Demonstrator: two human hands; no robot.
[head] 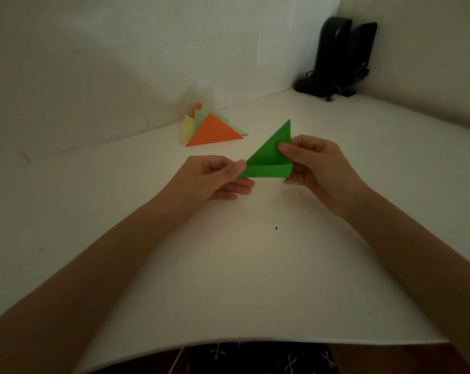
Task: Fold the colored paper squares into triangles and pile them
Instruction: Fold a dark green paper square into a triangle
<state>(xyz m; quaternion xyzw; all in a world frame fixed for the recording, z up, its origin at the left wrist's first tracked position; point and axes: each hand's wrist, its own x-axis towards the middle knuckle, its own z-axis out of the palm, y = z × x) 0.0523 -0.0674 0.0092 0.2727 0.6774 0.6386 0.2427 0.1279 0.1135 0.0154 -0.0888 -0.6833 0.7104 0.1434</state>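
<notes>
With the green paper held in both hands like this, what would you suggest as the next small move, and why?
Probably press the fold shut: the green paper, pinched by the left hand and right hand, looks triangular, but a layer along its lower edge stands apart. Once flat, it could join the orange-topped pile.

Between my left hand [217,176] and right hand [317,163]: green paper [268,155], one solid bright green on every face I can see, no print. Piled beyond it: orange triangle [215,132] on top, plain; pale green triangle [200,120] under it; pale yellow triangle [186,130] at the left; an orange tip [198,106] at the back. Table [228,265]: plain white, one small dark speck [276,228]. Wall [120,63]: off-white, unpatterned. Speakers [344,52]: black. Cloth [255,357] below the table edge: black with small white flower-like marks.
</notes>
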